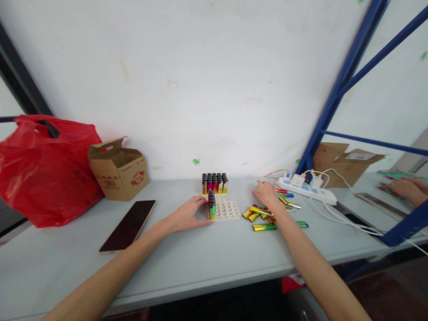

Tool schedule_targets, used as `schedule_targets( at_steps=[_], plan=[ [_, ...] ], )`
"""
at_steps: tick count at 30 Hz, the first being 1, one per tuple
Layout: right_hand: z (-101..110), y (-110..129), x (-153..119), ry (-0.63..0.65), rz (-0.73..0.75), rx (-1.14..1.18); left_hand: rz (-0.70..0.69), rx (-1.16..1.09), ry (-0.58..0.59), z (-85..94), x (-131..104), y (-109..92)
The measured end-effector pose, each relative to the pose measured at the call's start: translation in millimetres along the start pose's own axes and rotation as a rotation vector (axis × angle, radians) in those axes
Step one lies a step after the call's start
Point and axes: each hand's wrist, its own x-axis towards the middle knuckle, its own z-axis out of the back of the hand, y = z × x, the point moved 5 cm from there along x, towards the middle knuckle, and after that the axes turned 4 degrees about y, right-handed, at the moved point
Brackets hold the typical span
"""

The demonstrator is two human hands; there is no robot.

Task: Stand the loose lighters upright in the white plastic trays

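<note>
At the left edge of a white tray with round holes [230, 209], my left hand [190, 215] is closed, thumb and fingers bracing the tray beside one row of upright lighters [211, 208]. The other holes that show in this tray have no lighters in them. My right hand [267, 195] is at the far side of a loose heap of shiny lighters [253, 215], fingers bent down to the table. A small yellow-green bit shows at its fingertips, too small to name. Behind the tray stands a filled block of upright black-topped lighters [215, 183].
A dark phone [129, 226] lies left of my left arm, near a cardboard box [118, 171] and a red plastic bag [50, 169]. On the right are a white power strip [307, 191] with cables and a blue metal frame [334, 98]. Another person's hand [406, 191] shows beyond it.
</note>
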Motion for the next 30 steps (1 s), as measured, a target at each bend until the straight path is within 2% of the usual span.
schedule_targets(
  at_steps=[4, 9, 12, 15, 18, 24, 30],
  plan=[
    [2.2, 25.0, -3.1, 0.000, 0.201, 0.059, 0.007, 0.001, 0.011, -0.5, -0.3, 0.5],
    [8.9, 35.5, -11.7, 0.006, 0.306, 0.142, -0.018, 0.007, 0.002, 0.4, -0.4, -1.6],
    [14.3, 38.8, -14.7, -0.026, 0.259, 0.154, -0.018, 0.005, -0.004, 1.4, -0.6, -2.0],
    [15.3, 40.1, -14.5, -0.074, 0.101, 0.071, -0.010, 0.003, -0.004, 1.9, -1.0, -1.4],
    [8.9, 44.0, -12.0, -0.014, 0.029, 0.007, -0.017, 0.006, 0.000, 1.0, -1.2, -1.2],
    [3.3, 54.9, -5.2, 0.073, 0.172, 0.092, -0.021, -0.005, 0.006, 0.6, -0.6, -4.8],
    [0.5, 62.2, -3.0, 0.059, 0.206, 0.199, -0.036, -0.011, 0.034, 6.7, -3.5, -6.0]
  ],
)
